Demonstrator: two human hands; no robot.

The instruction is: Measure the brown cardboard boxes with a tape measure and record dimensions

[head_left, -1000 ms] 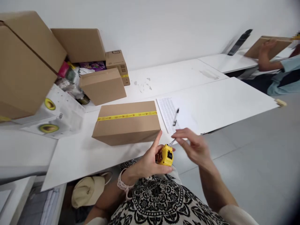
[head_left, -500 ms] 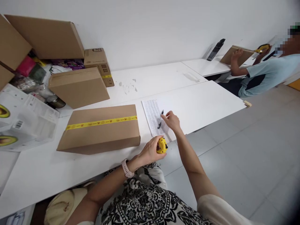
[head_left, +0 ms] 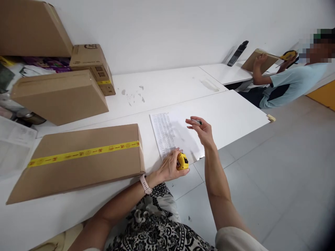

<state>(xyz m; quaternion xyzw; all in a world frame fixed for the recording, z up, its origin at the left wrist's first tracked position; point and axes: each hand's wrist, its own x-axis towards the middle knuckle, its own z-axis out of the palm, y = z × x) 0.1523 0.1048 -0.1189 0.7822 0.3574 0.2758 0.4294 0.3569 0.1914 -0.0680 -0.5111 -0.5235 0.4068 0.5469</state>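
Observation:
My left hand [head_left: 170, 166] is closed around a yellow tape measure [head_left: 182, 161] with black parts, at the table's front edge by the lower end of a printed sheet [head_left: 163, 136]. A pen [head_left: 196, 121] lies between the fingers of my right hand [head_left: 203, 130], raised over the table just right of the sheet. Columns of small print cover the left part of the sheet; the print is too small to read. Left of my hands a flat cardboard box [head_left: 86, 167] lies closed, with yellow printed tape along its top.
More cardboard boxes [head_left: 62, 94] and bagged goods stand at the back left against the wall. At the far right a co-worker [head_left: 290, 83] holds a brown box [head_left: 259, 62] and a yellow tape measure [head_left: 289, 55]. Near them stands a black bottle [head_left: 238, 53].
My right hand has picked the pen up off the sheet and moved right with it. My left hand still holds the tape measure. The view has shifted, so the boxes appear further left.

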